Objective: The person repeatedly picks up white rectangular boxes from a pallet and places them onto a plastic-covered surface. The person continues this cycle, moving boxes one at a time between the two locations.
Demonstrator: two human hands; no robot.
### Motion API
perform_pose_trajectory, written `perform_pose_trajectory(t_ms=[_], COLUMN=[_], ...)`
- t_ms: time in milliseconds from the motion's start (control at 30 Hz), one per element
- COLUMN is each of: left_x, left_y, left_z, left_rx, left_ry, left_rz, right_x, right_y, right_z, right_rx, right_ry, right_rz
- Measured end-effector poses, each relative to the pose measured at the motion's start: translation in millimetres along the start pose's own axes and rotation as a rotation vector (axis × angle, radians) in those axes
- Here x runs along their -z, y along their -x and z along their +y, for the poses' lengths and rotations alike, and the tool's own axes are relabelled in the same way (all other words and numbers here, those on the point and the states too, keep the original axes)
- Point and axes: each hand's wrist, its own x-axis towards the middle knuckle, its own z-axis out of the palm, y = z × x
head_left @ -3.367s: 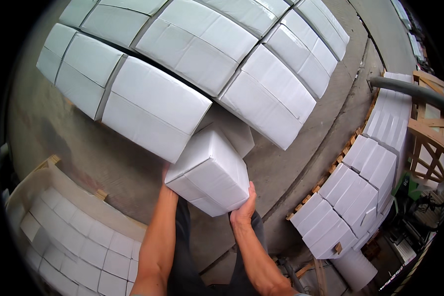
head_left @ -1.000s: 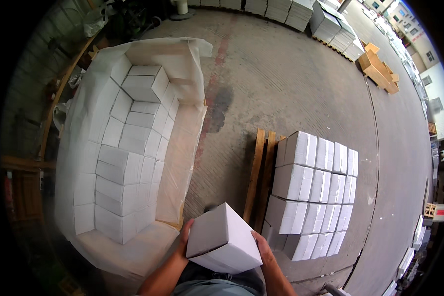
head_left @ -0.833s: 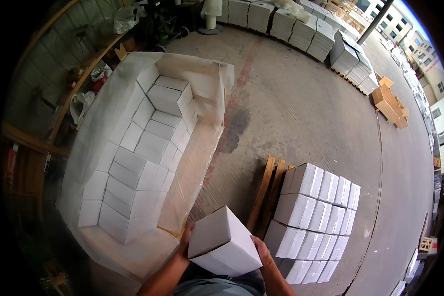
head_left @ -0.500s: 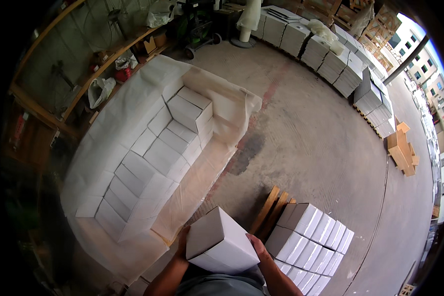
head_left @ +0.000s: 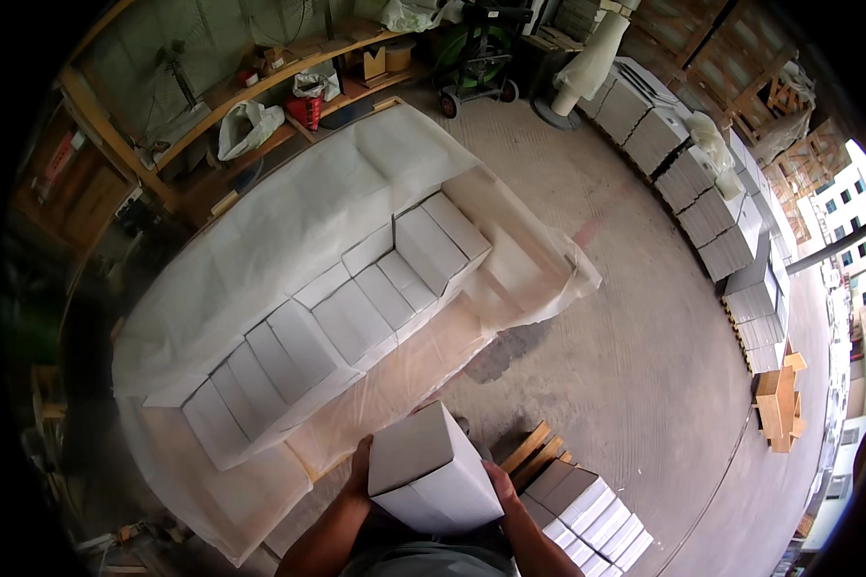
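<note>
1. The left hand (head_left: 360, 468) is clamped on the near left side of a white box (head_left: 435, 471).
2. The right hand (head_left: 499, 489) grips the opposite side of that box, so the box sits between the two hands, in front of the body and tilted, with one corner pointing away from them.
3. Ahead of the left hand and to its left, a group of packed boxes (head_left: 351, 322) stands in a long block, with one part at the far end rising higher than its neighbours.
4. Translucent sheeting (head_left: 289, 221) lies around this block; its near edge comes close to the left hand.
5. Just beyond the right hand and to its right is a stack of white boxes (head_left: 582, 510), with wooden slats (head_left: 534, 452) showing at its far left side.
6. Far ahead of the right hand and to its right, a row of pale stacks (head_left: 685, 173) curves along the concrete floor (head_left: 625, 346).
7. Well beyond the left hand, past the sheeting, stands a wooden shelf (head_left: 197, 130).
</note>
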Motion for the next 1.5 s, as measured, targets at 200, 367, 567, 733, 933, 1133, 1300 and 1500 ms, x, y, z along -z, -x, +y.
perform_pose_trajectory(t_ms=[200, 367, 567, 733, 933, 1133, 1300, 1500], left_x=[4, -50, -54, -66, -110, -116, -116, -126], left_y=[-78, -128, -235, -288, -310, -315, -318, -316], left_z=[39, 98, 153, 215, 217, 213, 223, 226], left_rx=[-0.095, -0.123, -0.206, -0.322, -0.454, -0.604, -0.621, -0.639], left_ry=[0.094, 0.124, 0.176, 0.282, 0.156, -0.174, -0.125, -0.425], left_rz=[0.015, 0.152, 0.088, 0.080, 0.243, 0.553, 0.463, 0.631], right_x=[-25, -2, 2, -100, -141, -158, -192, -183], right_y=[-78, -183, -296, -338, -406, -422, -420, -431], right_z=[-62, -114, -164, -217, -211, -197, -217, -212], right_rx=[-0.066, -0.064, -0.129, -0.154, 0.263, 0.544, 0.312, 0.343], right_ry=[0.035, 0.174, -0.008, -0.391, -0.472, -0.065, -0.496, -0.451], right_rz=[-0.057, -0.065, -0.029, -0.070, 0.094, 0.073, 0.144, 0.183])
